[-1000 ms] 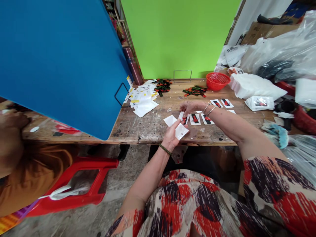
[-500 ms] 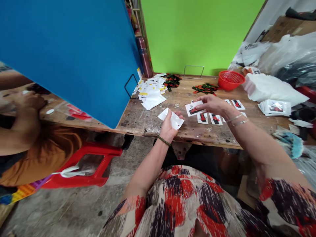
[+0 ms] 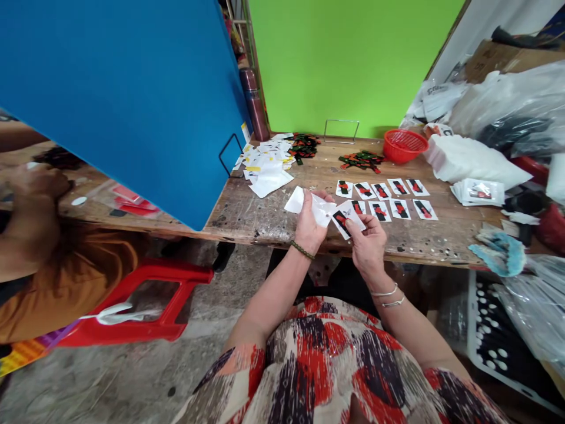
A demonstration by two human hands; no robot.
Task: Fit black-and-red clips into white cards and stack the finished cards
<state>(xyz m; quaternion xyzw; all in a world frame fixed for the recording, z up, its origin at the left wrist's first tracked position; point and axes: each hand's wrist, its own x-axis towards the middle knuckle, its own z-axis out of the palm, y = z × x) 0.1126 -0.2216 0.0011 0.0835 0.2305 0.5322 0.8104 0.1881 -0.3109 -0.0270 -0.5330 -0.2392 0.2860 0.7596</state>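
My left hand (image 3: 311, 227) holds a white packet (image 3: 295, 201) across its palm, thumb over it. Just to the right, my right hand (image 3: 369, 241) pinches a white card (image 3: 344, 228) bearing a black and red piece, its edge against the packet. Behind and right of my hands, two rows of similar cards (image 3: 400, 208) lie on the wooden table (image 3: 233, 212). A heap of white packets (image 3: 269, 162) sits at the back left, beside a pile of black and red pieces (image 3: 304, 146). Another such pile (image 3: 362, 159) lies right of it.
A blue panel (image 3: 132, 106) stands at left and a green panel (image 3: 353, 65) at the back. A red basket (image 3: 404, 147), a white bag (image 3: 477, 159) and stacked packets (image 3: 479, 192) are at right. A co-worker's hand (image 3: 39, 179) shows beyond the blue panel.
My right hand has come toward me and left with its card, which now meets the packet in my left hand. The view has shifted slightly right.
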